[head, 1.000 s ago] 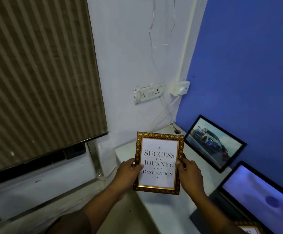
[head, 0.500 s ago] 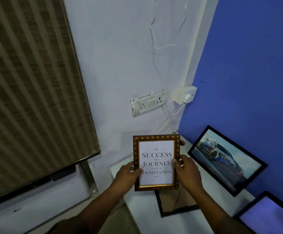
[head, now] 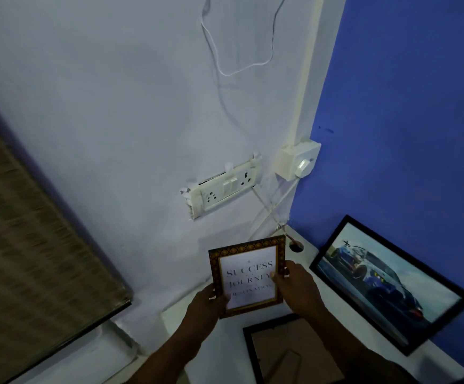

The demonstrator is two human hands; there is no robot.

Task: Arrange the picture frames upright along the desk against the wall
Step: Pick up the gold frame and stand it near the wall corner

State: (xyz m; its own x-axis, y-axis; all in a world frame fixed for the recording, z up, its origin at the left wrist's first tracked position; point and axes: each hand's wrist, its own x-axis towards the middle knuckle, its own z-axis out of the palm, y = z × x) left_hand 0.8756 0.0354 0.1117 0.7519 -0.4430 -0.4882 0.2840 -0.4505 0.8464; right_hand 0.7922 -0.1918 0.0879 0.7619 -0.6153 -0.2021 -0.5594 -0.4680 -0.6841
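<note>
I am facing the corner where the white wall [head: 114, 134] is meeting the blue wall [head: 405, 106], with the white tabletop [head: 312, 252] running along beneath them. The big car picture [head: 385, 286] in its black frame is already leaning upright against the blue wall, its foot on the tabletop. A second black frame [head: 255, 353] is lying face down on the tabletop just below my hands, so it is waiting its turn.

I am holding the small gold-patterned frame [head: 248, 275], the one with the "Success" print, upright over the corner end of the tabletop, near the white wall but not yet resting on anything I can see. My left hand [head: 205, 303] is closed on its lower left edge, and my right hand [head: 297, 286] is closed on its right side, thumb lying across the glass.

To do this well, I am judging that the bottom edge should go down first, close to the wall, and only then should the top tip back until it is leaning. The cables [head: 266, 214] dropping from the socket [head: 222, 188] into the grommet hole [head: 296, 247] are close behind; I should be keeping the frame clear of them, and releasing one hand at a time in case it slides.
</note>
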